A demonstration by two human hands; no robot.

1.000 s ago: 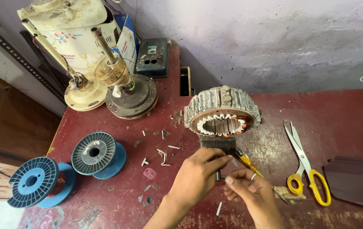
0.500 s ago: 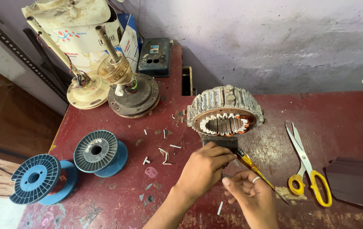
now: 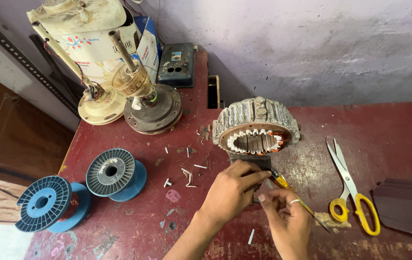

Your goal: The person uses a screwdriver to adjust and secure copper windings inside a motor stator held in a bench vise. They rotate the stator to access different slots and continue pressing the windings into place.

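Observation:
A round motor stator [image 3: 256,126] with copper windings and pale slot liners stands on a dark block [image 3: 250,161] on the red table [image 3: 389,130]. My left hand [image 3: 230,192] rests its fingers on the block's front edge, just below the stator. My right hand [image 3: 288,219], with a ring on one finger, sits close beside it and pinches something small that I cannot make out. A yellow-handled screwdriver [image 3: 283,183] lies under my right hand, pointing toward the stator.
Yellow-handled scissors [image 3: 353,192] lie at the right, next to a dark sheet [image 3: 405,207]. Two blue wire spools [image 3: 114,173] [image 3: 49,202] stand at the left. Fan motor parts [image 3: 150,108] and a cream base [image 3: 101,106] stand at the back. White scraps [image 3: 186,175] litter the table.
Both hands have shifted slightly up toward the block under the stator, and the fingers have drawn closer together. The view has also moved a little.

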